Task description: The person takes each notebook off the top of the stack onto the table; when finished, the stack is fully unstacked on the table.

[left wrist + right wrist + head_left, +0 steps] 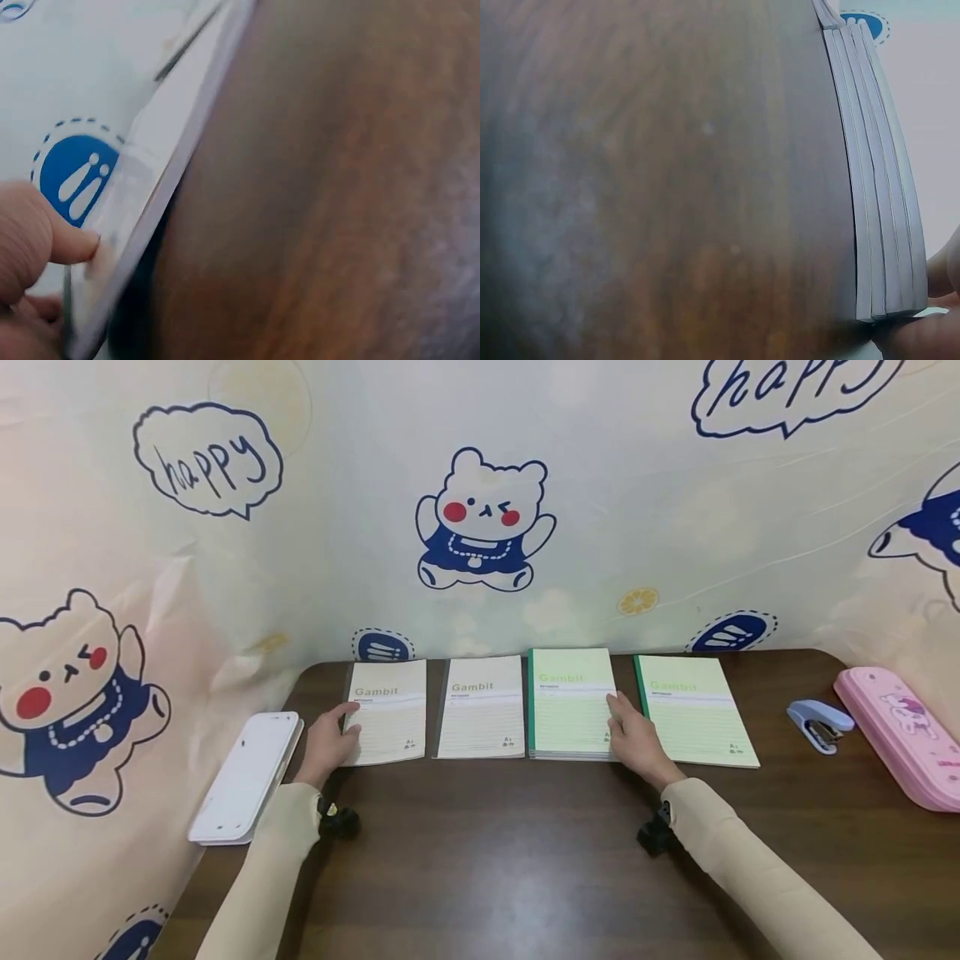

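A dark brown wooden table (pixel 525 860) fills the lower half of the frame, its far corners rounded. Behind it and along the left side hangs a pale cream cloth (pixel 337 568), creased in places. The cloth is printed with a white bear (pixel 483 522) in a blue dress at upper centre, another bear (pixel 71 693) at left, "happy" speech bubbles (pixel 206 460) and a lemon slice (pixel 638 602). The light is soft and even.
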Demonstrator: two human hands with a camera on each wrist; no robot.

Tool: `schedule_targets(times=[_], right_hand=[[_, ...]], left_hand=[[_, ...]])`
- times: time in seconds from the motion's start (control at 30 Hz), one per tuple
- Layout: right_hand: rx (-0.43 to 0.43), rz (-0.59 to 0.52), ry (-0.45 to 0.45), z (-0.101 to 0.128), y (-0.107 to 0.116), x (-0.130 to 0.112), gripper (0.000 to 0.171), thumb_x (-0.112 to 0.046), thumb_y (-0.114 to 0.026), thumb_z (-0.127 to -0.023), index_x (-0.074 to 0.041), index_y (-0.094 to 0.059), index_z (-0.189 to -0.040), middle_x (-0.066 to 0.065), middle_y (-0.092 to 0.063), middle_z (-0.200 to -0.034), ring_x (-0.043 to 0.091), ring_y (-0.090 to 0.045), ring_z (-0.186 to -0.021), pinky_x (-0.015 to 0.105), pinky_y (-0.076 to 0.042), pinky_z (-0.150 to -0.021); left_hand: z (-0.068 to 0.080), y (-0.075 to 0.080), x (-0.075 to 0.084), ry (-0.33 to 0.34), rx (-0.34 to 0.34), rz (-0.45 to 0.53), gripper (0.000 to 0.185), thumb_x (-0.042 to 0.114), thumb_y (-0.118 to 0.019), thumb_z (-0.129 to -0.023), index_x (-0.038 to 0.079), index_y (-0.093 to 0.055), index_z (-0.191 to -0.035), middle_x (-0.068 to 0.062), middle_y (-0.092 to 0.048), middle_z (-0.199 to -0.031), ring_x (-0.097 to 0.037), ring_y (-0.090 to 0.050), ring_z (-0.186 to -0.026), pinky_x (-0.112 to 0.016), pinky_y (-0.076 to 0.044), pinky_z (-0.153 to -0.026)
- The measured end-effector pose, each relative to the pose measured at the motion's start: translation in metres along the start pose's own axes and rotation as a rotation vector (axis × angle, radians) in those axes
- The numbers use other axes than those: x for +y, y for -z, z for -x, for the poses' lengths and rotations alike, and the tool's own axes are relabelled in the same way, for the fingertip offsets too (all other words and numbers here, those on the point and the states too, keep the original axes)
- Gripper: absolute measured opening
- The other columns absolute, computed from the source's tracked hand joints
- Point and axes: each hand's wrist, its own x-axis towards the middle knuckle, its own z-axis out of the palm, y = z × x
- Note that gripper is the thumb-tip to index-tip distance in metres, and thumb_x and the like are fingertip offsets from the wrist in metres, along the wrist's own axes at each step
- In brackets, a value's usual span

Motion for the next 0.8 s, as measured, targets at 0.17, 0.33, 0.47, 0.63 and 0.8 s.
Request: schedule_targets(times=[0.17,0.33,0.47,0.63,0.8], right_hand=[[0.001,-0.019,-0.017,0.001,0.001,-0.002,0.051,-0.006,-0.032,-0.103,0.003,-0.02,-0.152,0.024,-0.007,-0.161,0.041,-0.012,-0.148,0.056,-0.018,-0.117],[-0.001,-0.042,-0.03,0.001,0.001,-0.002,0.051,-0.007,-0.032,-0.103,0.002,-0.02,-0.152,0.022,-0.007,-0.161,0.04,-0.01,-0.148,0.055,-0.017,-0.118],[0.015,-0.067,-0.03,0.002,0.004,0.001,0.051,-0.007,-0.033,-0.103,0.001,-0.022,-0.152,0.022,-0.009,-0.161,0.04,-0.011,-0.148,0.056,-0.017,-0.118],[0.023,-0.089,-0.037,0.001,0.002,0.002,0.05,-0.007,-0.033,-0.103,0.0,-0.023,-0.152,0.02,-0.01,-0.162,0.038,-0.011,-0.149,0.055,-0.016,-0.118],[0.026,-0.102,-0.042,0.002,0.0,0.002,0.05,-0.007,-0.034,-0.103,-0.001,-0.024,-0.152,0.019,-0.011,-0.162,0.037,-0.011,-0.149,0.054,-0.016,-0.119]], left_hand=[[-0.001,-0.009,0.009,-0.028,0.038,-0.166,0.039,0.005,-0.052,-0.09,-0.001,-0.058,-0.128,-0.04,-0.046,-0.126,-0.055,-0.035,-0.119,-0.067,-0.027,-0.094],[0.001,-0.022,0.04,-0.041,0.067,-0.065,0.038,0.007,-0.055,-0.088,-0.001,-0.06,-0.125,-0.034,-0.04,-0.135,-0.051,-0.032,-0.125,-0.065,-0.027,-0.1],[0.0,-0.047,0.094,-0.205,0.005,0.158,0.037,0.006,-0.059,-0.09,-0.002,-0.06,-0.126,-0.028,-0.051,-0.13,-0.043,-0.047,-0.121,-0.054,-0.04,-0.102],[0.002,-0.091,0.169,-0.293,-0.169,0.355,0.041,0.01,-0.061,-0.093,0.003,-0.056,-0.133,-0.021,-0.053,-0.135,-0.036,-0.054,-0.123,-0.044,-0.05,-0.099],[0.007,-0.136,0.214,-0.258,-0.309,0.342,0.05,0.018,-0.056,-0.097,0.009,-0.043,-0.145,-0.018,-0.049,-0.142,-0.036,-0.049,-0.13,-0.046,-0.046,-0.103]])
